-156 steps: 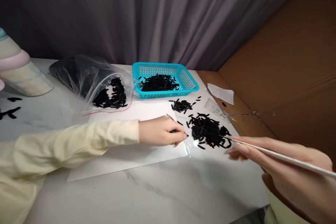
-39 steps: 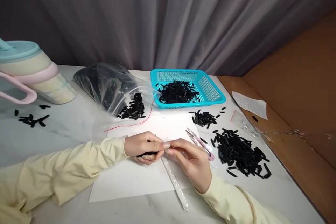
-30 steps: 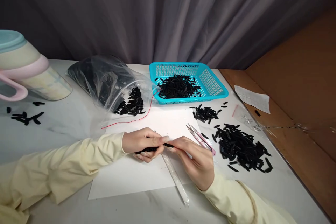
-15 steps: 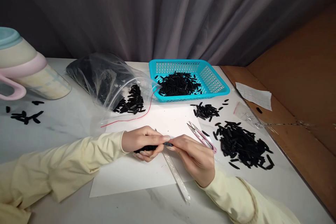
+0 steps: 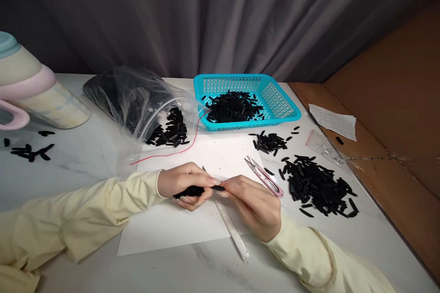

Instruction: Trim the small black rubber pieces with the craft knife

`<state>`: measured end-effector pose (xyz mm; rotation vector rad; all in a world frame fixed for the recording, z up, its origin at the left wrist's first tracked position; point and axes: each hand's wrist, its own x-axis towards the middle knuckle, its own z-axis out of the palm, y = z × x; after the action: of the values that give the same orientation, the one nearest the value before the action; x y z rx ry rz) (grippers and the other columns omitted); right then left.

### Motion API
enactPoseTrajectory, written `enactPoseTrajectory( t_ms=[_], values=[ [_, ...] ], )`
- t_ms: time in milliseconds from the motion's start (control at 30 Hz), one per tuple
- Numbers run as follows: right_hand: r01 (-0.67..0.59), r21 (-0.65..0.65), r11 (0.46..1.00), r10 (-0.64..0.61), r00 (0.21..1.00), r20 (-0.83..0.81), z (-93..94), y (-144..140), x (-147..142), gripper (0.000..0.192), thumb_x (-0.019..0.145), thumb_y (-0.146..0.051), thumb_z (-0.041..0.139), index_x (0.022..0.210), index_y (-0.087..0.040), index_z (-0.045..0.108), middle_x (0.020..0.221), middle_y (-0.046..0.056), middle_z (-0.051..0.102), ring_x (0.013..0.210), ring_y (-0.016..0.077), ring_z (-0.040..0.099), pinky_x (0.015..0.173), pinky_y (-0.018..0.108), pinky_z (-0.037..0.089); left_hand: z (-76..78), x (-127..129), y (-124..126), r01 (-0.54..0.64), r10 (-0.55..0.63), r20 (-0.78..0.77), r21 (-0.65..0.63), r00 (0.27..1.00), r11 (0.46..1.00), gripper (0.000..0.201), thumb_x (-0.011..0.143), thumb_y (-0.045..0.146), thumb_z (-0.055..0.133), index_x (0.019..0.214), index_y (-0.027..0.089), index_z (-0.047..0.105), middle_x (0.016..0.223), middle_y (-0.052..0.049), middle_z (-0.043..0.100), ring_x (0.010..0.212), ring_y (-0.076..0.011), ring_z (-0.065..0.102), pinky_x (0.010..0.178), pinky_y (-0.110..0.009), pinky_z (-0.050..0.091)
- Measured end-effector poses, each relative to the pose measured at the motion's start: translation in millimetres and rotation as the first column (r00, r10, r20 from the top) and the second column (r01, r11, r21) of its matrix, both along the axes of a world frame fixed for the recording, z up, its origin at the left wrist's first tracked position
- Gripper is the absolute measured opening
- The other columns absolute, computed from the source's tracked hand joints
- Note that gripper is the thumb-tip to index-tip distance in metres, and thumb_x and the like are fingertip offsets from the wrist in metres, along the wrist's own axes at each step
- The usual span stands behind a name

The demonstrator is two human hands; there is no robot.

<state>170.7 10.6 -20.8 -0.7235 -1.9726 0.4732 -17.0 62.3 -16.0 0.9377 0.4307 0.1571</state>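
Note:
My left hand (image 5: 187,185) is closed around several small black strips (image 5: 189,191), bunched in the palm. Between its thumb and forefinger one end of a single black strip (image 5: 218,187) is pinched. The fingertips of my right hand (image 5: 252,203) close on the strip's other end, so both hands meet on it. Below them lie a sheet of white paper (image 5: 165,233) and a narrow, white, plastic-wrapped stick (image 5: 232,233). Pink-handled thread snips (image 5: 264,176) rest just beyond my right hand, beside a large heap of black strips (image 5: 318,187).
At the back stands a turquoise basket (image 5: 282,100) holding black strips. A clear zip bag (image 5: 137,100) of them lies open, with a red strip (image 5: 172,153) along its mouth. A smaller pile (image 5: 270,143), a large cup (image 5: 41,87) and a paper slip (image 5: 332,121) surround the work.
The single strip has turned slightly between my fingertips, its broad face now less visible. Both hands stay almost in place, and the whole view has shifted a little.

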Motion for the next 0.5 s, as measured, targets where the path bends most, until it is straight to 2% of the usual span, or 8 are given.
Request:
enactPoseTrajectory(
  t_ms=[167,333,500],
  values=[
    [0.041,-0.034,0.999,-0.040,0.999,0.007,2.0,-0.7,-1.4,0.023,0.080,-0.002,0.057,0.100,-0.014,0.058,0.073,0.008,0.065,0.063,0.0157,0.060,0.056,0.027,0.051,0.8,0.9,-0.4,0.005,-0.005,0.002,-0.062,1.000,0.998,0.042,0.083,0.038,0.047,0.049,0.013,0.049,0.032,0.006,0.028,0.027,-0.0057,0.026,0.030,-0.019,0.016],
    [-0.017,-0.054,0.998,0.014,0.999,-0.052,1.7,-1.8,-4.1,0.024,0.080,0.002,0.054,0.098,-0.014,0.056,0.077,0.010,0.067,0.069,0.0160,0.063,0.059,0.026,0.053,0.9,2.8,-1.2,0.007,-0.006,0.012,-0.096,1.000,0.995,0.042,0.083,0.037,0.046,0.049,0.013,0.049,0.031,0.006,0.027,0.026,-0.0063,0.025,0.028,-0.018,0.015],
    [-0.018,-0.040,0.999,0.015,0.998,-0.065,1.0,-2.4,-4.5,0.021,0.080,0.003,0.053,0.095,-0.011,0.057,0.075,0.012,0.066,0.068,0.0168,0.063,0.057,0.027,0.053,0.8,3.6,-2.6,0.022,-0.021,0.009,-0.111,1.000,0.994,0.042,0.082,0.037,0.045,0.048,0.012,0.049,0.031,0.005,0.027,0.027,-0.0063,0.025,0.028,-0.018,0.015]
  ],
)
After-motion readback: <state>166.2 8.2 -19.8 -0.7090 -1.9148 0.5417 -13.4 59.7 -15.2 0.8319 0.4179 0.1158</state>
